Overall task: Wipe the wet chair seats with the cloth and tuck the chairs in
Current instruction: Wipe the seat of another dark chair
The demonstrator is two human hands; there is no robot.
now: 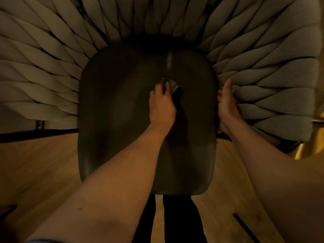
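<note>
At frame centre, the left hand (162,104) pinches a bunched cloth (172,85) against the dark chair seat (122,102). A wet streak (169,63) above it remains, so wiping looks unfinished. The right hand (227,100) grips the woven armrest (266,95); tucking in remains.

The single head-worn view looks steeply down and forward from above the person's own forearms, close over a dark chair seat (147,120) that fills the middle of the frame. Its wide lens bends the woven backrest (52,55) into a fan across the top and both sides. The wooden floor (38,165) and the person's dark trouser legs (178,218) show at the bottom edge.
</note>
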